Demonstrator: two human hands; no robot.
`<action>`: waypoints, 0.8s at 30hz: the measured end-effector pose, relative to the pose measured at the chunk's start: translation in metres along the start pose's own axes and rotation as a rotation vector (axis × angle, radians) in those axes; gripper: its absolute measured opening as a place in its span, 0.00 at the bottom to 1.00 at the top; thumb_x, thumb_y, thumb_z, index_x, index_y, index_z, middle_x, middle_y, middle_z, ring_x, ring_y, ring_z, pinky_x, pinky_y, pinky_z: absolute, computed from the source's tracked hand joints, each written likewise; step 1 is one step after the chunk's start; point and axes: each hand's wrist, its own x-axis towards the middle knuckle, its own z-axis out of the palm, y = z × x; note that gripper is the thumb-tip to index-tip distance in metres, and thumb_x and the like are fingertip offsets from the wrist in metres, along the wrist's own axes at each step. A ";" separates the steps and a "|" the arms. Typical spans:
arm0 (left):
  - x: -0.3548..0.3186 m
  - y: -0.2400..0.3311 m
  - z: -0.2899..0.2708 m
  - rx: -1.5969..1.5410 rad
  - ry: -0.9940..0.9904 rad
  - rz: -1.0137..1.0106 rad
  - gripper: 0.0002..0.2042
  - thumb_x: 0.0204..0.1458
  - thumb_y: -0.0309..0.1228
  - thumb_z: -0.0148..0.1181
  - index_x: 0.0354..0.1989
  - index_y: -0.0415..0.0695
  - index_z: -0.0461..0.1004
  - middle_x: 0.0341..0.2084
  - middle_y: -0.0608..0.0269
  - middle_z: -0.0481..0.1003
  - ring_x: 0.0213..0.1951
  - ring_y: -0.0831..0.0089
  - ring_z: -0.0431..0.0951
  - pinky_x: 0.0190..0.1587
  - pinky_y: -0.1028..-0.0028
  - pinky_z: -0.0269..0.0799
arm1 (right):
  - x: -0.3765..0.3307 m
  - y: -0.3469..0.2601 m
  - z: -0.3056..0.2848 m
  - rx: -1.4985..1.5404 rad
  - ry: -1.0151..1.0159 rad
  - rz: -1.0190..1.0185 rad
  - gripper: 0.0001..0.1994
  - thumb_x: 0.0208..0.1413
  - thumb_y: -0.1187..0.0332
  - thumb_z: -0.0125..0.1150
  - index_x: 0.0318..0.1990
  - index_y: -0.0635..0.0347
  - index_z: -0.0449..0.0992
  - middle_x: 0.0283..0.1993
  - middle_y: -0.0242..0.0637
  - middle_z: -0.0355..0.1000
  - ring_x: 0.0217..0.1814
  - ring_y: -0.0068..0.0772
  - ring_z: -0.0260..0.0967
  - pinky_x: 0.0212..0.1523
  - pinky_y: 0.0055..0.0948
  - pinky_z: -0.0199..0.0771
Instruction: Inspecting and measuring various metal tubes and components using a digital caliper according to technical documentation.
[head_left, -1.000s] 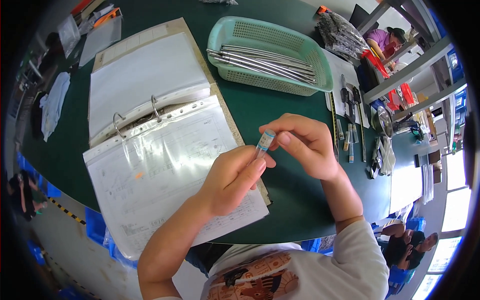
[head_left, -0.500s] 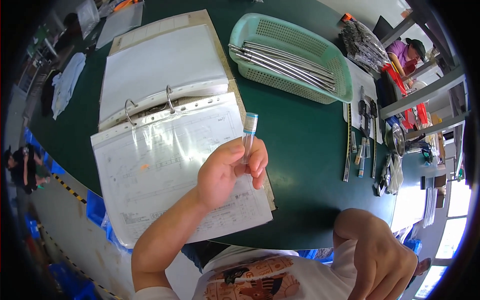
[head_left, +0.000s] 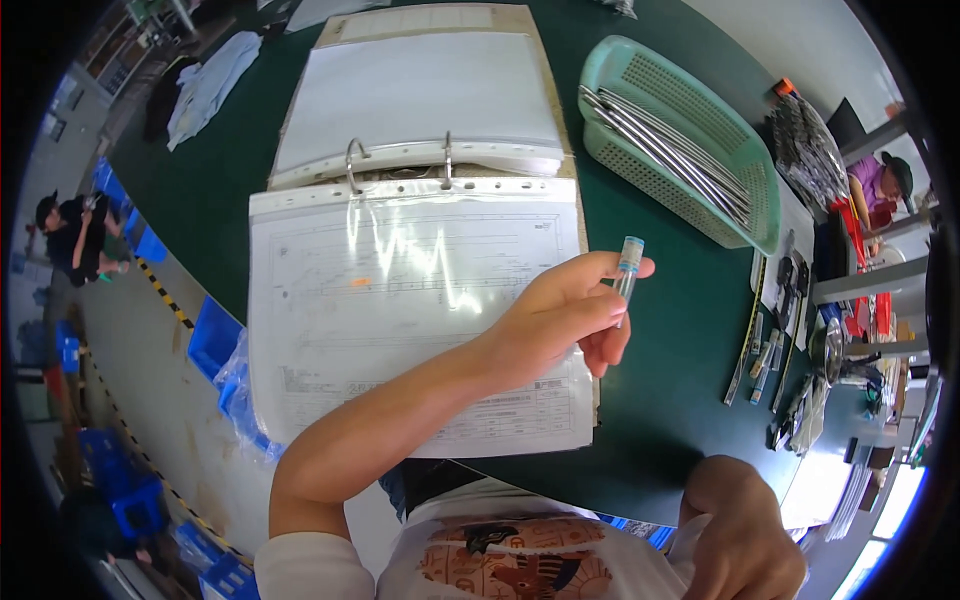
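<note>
In our left hand [head_left: 575,315] we pinch a clear, blue-banded tube [head_left: 628,265], slightly tilted, just beside the drawing sheet [head_left: 420,310]. We judge the step in hand as holding it up; the next move calls for a light, steady grip. Fingers partly cover it. Our right hand [head_left: 745,540] is cut off below; we cannot tell its hold.
</note>
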 end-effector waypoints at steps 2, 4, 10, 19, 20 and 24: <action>0.002 -0.002 -0.001 -0.017 -0.010 -0.045 0.17 0.55 0.34 0.40 0.49 0.38 0.59 0.23 0.61 0.68 0.26 0.73 0.70 0.29 0.76 0.67 | 0.002 0.005 -0.008 0.086 -0.048 0.040 0.17 0.51 0.75 0.38 0.11 0.52 0.61 0.12 0.26 0.54 0.12 0.22 0.53 0.53 0.35 0.64; 0.003 -0.005 -0.002 -0.029 0.018 -0.019 0.15 0.54 0.34 0.40 0.46 0.39 0.60 0.25 0.60 0.68 0.29 0.72 0.70 0.31 0.74 0.68 | -0.006 0.008 -0.013 0.178 -0.098 0.074 0.17 0.53 0.72 0.39 0.13 0.55 0.65 0.13 0.27 0.57 0.12 0.23 0.53 0.54 0.36 0.63; 0.004 -0.011 -0.002 -0.110 0.040 -0.007 0.10 0.53 0.35 0.40 0.37 0.43 0.60 0.29 0.61 0.65 0.31 0.72 0.70 0.29 0.73 0.69 | -0.017 0.041 -0.054 -1.542 0.669 0.689 0.09 0.49 0.72 0.47 0.34 0.68 0.70 0.35 0.40 0.67 0.35 0.35 0.64 0.44 0.30 0.61; 0.003 -0.012 0.004 0.171 0.098 0.146 0.17 0.58 0.45 0.35 0.26 0.45 0.59 0.15 0.74 0.54 0.16 0.85 0.52 0.16 0.82 0.53 | -0.048 0.084 -0.067 -0.356 0.805 0.737 0.16 0.60 0.64 0.37 0.46 0.68 0.63 0.48 0.47 0.62 0.35 0.32 0.70 0.37 0.23 0.70; 0.002 -0.010 0.004 0.170 0.096 0.111 0.17 0.58 0.45 0.36 0.25 0.45 0.59 0.14 0.74 0.54 0.15 0.85 0.52 0.16 0.82 0.53 | -0.052 0.089 -0.066 -0.366 0.817 0.739 0.16 0.60 0.64 0.37 0.46 0.68 0.63 0.48 0.47 0.62 0.35 0.32 0.70 0.37 0.23 0.70; -0.002 -0.003 0.004 0.118 0.094 0.053 0.18 0.58 0.41 0.38 0.20 0.42 0.62 0.13 0.71 0.59 0.17 0.83 0.56 0.19 0.80 0.53 | -0.060 0.102 -0.065 -0.501 0.769 0.471 0.14 0.60 0.64 0.37 0.41 0.66 0.64 0.47 0.48 0.62 0.50 0.37 0.61 0.52 0.32 0.60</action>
